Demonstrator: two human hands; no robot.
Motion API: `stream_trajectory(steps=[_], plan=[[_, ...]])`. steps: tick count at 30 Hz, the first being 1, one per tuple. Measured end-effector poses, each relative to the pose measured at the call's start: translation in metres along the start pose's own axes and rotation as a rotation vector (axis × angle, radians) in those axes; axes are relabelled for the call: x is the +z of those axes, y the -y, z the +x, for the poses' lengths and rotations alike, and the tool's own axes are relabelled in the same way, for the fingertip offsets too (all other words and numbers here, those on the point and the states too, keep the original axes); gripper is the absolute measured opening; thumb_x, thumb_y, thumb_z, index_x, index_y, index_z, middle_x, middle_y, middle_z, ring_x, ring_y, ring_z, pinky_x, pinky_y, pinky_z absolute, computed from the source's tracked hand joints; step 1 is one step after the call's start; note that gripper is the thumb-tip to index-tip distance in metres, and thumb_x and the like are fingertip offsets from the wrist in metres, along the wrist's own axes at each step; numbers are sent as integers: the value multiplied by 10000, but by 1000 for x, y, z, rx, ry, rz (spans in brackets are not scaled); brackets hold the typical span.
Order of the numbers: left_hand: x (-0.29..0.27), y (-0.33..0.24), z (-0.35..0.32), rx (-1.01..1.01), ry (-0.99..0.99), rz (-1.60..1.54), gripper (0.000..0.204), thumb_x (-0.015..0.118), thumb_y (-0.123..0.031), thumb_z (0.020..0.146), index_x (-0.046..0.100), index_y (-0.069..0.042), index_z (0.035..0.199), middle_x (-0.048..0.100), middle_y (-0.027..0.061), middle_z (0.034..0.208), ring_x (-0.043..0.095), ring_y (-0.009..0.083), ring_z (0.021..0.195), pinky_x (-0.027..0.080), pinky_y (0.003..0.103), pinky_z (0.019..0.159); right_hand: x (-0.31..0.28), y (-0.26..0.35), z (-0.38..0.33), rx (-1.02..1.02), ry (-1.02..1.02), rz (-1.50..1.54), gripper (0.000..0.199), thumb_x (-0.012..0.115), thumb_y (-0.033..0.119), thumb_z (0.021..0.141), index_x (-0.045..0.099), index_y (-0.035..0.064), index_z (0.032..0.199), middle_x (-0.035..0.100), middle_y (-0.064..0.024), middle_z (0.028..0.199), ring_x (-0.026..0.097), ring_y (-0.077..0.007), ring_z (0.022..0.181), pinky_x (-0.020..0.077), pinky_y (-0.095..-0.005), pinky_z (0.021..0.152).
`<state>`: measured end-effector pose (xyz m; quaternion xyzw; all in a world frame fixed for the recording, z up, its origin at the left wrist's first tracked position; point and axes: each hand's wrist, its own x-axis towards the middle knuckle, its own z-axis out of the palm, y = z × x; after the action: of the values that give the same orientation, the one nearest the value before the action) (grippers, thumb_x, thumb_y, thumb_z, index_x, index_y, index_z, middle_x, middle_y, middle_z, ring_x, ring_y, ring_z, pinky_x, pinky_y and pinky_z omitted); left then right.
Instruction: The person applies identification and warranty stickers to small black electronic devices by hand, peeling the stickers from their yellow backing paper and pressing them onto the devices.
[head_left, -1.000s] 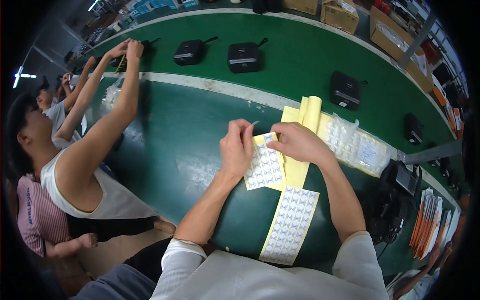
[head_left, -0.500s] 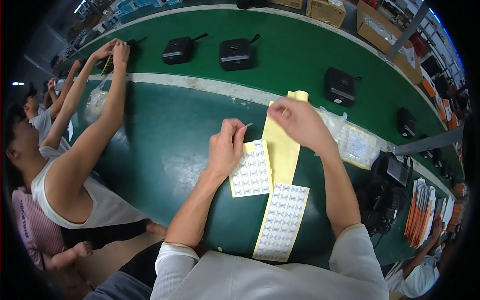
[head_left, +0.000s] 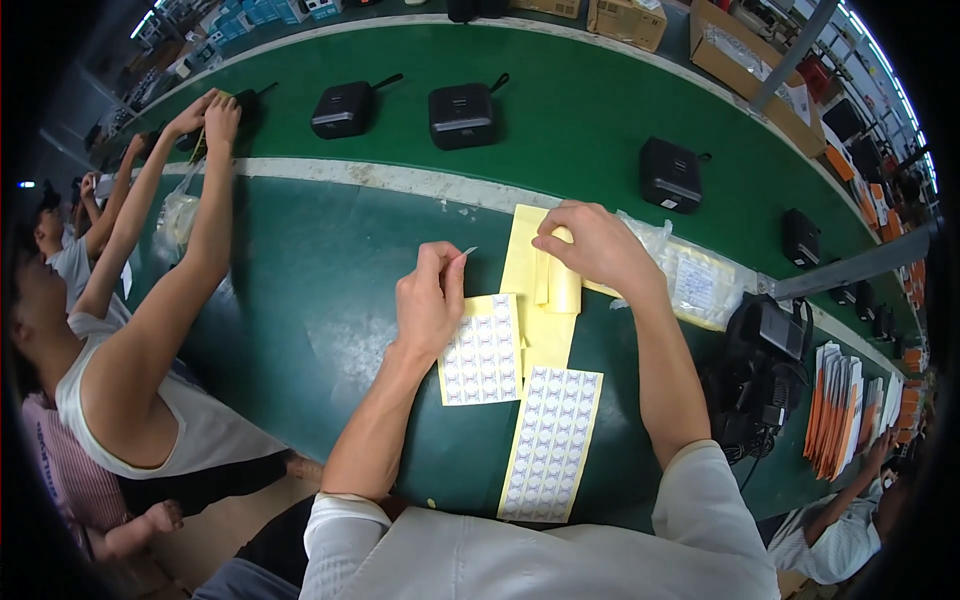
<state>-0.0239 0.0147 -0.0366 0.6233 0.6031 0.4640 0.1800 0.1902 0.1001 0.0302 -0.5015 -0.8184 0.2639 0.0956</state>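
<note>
Our left hand (head_left: 428, 300) is pinched shut, thumb against forefinger, on a small sticker (head_left: 468, 251) whose pale tip pokes out to the right above the fingers. Our right hand (head_left: 600, 245) is curled down on the yellow backing (head_left: 530, 275), fingers pressing the curled-over bit of it onto the green surface (head_left: 320, 300). Just below the left hand lies a square sticker sheet (head_left: 482, 350), still full of small white stickers, touching the backing on its right. A longer sheet (head_left: 552, 440) lies nearer us, its top end meeting the backing (also looks full).

Step, as we judge it: a sticker is peeled and held, not yet placed anywhere. The next move calls for a target, and none lies under the left hand; the black boxes (head_left: 462, 112) sit well apart on the far belt. A steady pinch matters, since the sticker could fold on itself.

A clear bag (head_left: 690, 285) lies right of the right hand. Another person's arms (head_left: 200, 210) reach over the surface on the far left.
</note>
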Motion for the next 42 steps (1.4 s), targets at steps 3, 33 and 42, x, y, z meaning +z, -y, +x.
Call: stream_trajectory(steps=[3, 33, 42], plan=[[-2, 1, 2, 3, -22, -15, 92, 599, -35, 917, 523, -10, 962, 631, 145, 724, 632, 264, 591, 491, 346, 557, -4, 1, -1, -8, -4, -16, 259, 652, 251, 868, 682, 27, 995, 648, -112, 1038, 616, -311, 970, 478, -382, 858], [41, 4, 132, -518, 86, -832, 175, 550, -171, 974, 539, 2, 994, 586, 84, 873, 636, 170, 730, 554, 315, 604, -29, -38, 163, -158, -151, 194, 648, 744, 432, 777, 598, 83, 1302, 666, -177, 1084, 621, -259, 970, 487, -341, 885], [64, 3, 145, -532, 47, -823, 208, 547, -157, 977, 536, 49, 997, 600, 110, 877, 668, 192, 770, 589, 304, 614, -28, -49, 156, -95, -208, 254, 618, 744, 427, 785, 622, 64, 1270, 683, -150, 962, 618, -216, 866, 491, -311, 812]])
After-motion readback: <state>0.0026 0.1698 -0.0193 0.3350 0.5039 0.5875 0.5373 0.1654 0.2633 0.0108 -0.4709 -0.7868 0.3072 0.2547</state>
